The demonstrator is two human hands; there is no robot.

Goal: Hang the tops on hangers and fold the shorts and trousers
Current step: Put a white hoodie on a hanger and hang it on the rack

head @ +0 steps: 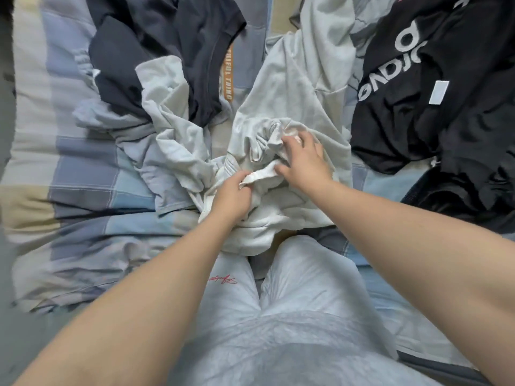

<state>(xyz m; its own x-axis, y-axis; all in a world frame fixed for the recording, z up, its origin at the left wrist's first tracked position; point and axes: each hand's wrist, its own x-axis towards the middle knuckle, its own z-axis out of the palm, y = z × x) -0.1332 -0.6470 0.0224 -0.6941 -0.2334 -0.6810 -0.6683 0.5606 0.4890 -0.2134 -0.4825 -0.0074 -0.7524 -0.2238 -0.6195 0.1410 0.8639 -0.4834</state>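
A crumpled pale grey garment [289, 107] lies in a heap on the bed in front of my knees. My left hand [232, 195] pinches its ribbed white edge [262, 174] near the middle of the heap. My right hand [302, 160] grips the same bunched fabric just to the right, fingers curled into the folds. A dark navy top [167, 43] with an orange lettered strip lies behind at the left. A black top with white lettering [434, 79] lies at the right.
A blue, grey and beige checked bedsheet [69, 162] covers the bed under the clothes. More pale grey fabric [172, 135] spreads left of the heap. My legs in light grey shorts [278, 316] fill the lower middle. No hangers are in view.
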